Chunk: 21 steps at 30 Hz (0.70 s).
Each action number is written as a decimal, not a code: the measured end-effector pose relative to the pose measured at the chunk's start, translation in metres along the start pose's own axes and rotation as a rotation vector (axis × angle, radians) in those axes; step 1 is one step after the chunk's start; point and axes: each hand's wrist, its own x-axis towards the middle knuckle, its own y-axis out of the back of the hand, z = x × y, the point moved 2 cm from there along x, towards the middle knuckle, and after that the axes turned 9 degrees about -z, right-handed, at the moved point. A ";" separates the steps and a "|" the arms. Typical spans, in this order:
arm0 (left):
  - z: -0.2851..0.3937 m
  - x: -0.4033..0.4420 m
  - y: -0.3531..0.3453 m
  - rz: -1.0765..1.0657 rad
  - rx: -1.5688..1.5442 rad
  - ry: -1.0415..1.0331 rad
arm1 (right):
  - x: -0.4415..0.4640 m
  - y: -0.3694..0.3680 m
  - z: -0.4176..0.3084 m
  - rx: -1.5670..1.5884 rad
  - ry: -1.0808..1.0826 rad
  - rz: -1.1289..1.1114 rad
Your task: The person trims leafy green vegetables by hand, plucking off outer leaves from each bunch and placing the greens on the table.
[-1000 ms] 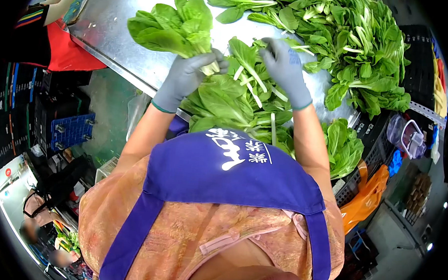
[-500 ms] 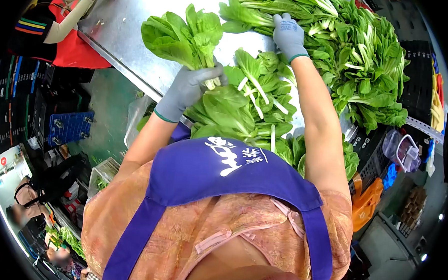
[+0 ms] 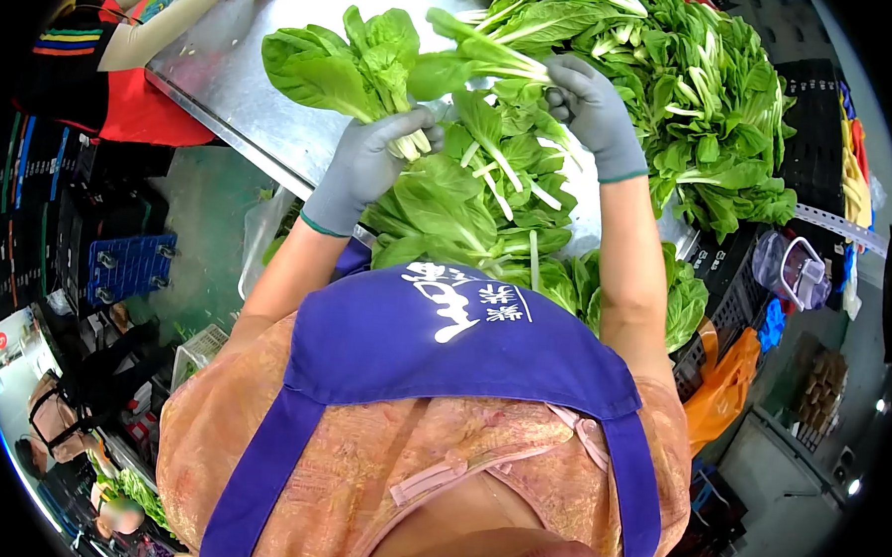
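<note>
My left hand, in a grey glove, is closed round the pale stems of a bunch of leafy greens, leaves pointing up and away. In my right hand, also gloved, the fingers pinch the stem end of another leafy green, whose leaves reach left toward the bunch. Between my hands and my body lie loose leaves and cut stalks on the metal table. A large heap of greens covers the table's right side.
The metal table has its edge at the left. A co-worker's arm reaches over its far left corner. Black crates and a blue wheeled dolly stand at left. A purple plastic basket and orange bag are at right.
My right hand has come away from the heap toward me, bringing a leafy green with it. My left hand still holds its bunch, shifted slightly left.
</note>
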 end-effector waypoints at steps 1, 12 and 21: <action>0.002 -0.002 -0.004 -0.007 0.013 -0.036 | -0.007 0.000 -0.001 0.119 0.046 -0.010; 0.011 -0.001 -0.032 0.042 0.192 -0.109 | -0.070 -0.076 0.036 0.292 0.327 -0.039; 0.008 0.008 -0.062 0.085 0.422 -0.173 | -0.074 -0.118 0.030 -0.952 0.617 0.402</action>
